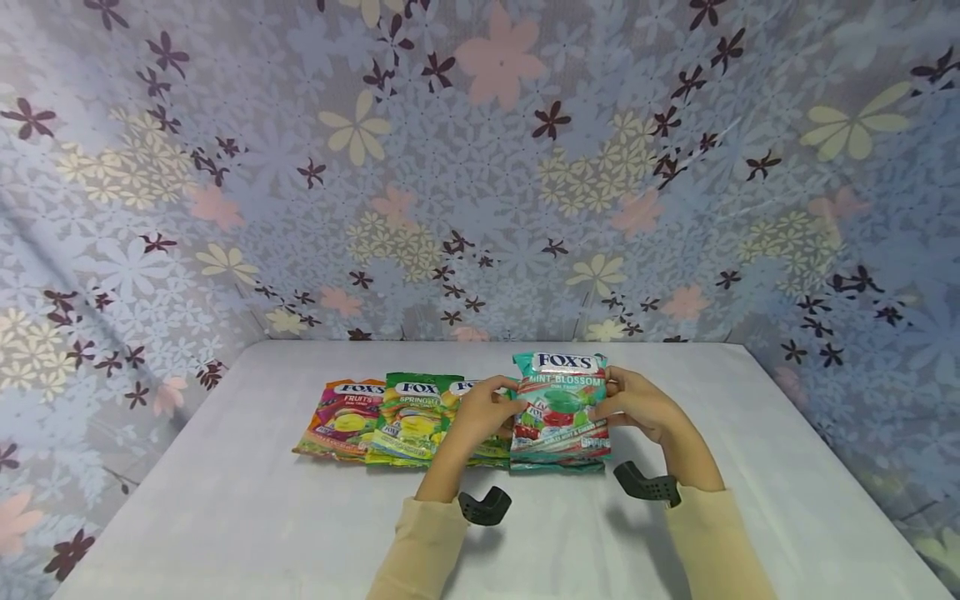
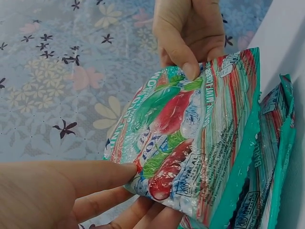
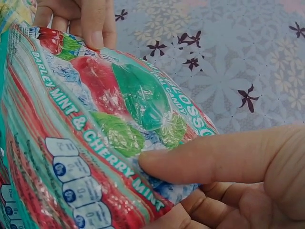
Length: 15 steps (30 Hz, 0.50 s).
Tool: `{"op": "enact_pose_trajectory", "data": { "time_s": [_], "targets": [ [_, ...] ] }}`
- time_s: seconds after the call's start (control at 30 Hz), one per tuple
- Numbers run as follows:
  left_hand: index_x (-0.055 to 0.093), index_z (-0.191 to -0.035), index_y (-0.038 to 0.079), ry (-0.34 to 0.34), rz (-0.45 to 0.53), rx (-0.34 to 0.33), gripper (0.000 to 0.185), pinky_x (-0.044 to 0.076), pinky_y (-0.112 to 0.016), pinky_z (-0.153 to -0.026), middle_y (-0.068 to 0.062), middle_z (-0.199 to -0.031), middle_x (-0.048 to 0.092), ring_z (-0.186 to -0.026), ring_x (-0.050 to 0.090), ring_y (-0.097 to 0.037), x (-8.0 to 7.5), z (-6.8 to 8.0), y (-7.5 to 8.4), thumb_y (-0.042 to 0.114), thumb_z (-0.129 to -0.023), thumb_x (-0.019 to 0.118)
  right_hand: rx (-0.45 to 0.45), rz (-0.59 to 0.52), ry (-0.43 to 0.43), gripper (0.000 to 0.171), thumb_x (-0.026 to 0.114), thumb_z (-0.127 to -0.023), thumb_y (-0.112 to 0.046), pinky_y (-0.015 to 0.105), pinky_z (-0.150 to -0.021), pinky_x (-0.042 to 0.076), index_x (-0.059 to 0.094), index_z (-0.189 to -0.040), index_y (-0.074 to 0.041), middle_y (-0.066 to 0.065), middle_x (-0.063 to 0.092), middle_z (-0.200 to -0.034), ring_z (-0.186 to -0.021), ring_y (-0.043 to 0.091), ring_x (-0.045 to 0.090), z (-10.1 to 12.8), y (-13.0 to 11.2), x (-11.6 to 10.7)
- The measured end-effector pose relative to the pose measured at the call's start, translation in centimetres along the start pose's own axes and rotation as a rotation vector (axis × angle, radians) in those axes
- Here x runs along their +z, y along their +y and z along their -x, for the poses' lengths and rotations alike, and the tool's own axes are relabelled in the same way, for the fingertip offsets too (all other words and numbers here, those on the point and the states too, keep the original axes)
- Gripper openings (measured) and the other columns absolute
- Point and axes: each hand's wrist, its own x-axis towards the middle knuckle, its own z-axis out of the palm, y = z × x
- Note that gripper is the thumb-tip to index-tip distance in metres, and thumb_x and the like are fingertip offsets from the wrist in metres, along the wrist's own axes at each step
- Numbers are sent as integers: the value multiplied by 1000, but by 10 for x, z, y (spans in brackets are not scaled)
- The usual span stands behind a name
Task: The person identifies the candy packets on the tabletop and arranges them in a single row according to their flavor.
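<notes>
I'm looking at a makeshift recording booth: floral cloth [image 1: 480, 167] is hanging as backdrop around a plain white table [image 1: 225, 517].

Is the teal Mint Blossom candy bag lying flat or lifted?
Lifted: both hands, left hand and right hand, hold the teal Mint Blossom candy bag upright by its sides.
</notes>
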Motion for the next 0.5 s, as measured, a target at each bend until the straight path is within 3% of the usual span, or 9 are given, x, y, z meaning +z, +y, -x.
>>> {"op": "enact_pose_trajectory", "data": {
  "time_s": [0.17,0.5],
  "targets": [
    [63,-119,5,-12,7,-1,32,57,-40,-59,-9,-76,65,-64,65,-25,1,0,-2,16,-90,70,10,1,2,66,68,-80,4,39,-80,54,31,-135,9,17,59,-113,-93,22,63,2,1,1],
    [63,-118,5,-13,1,-7,31,57,-38,-59,-8,-76,65,-63,65,-23,-1,-1,-1,15,-90,70,7,18,3,70,69,-80,4,40,-81,54,32,-138,7,15,60,-112,-94,22,62,1,1,0]
  ]
}}
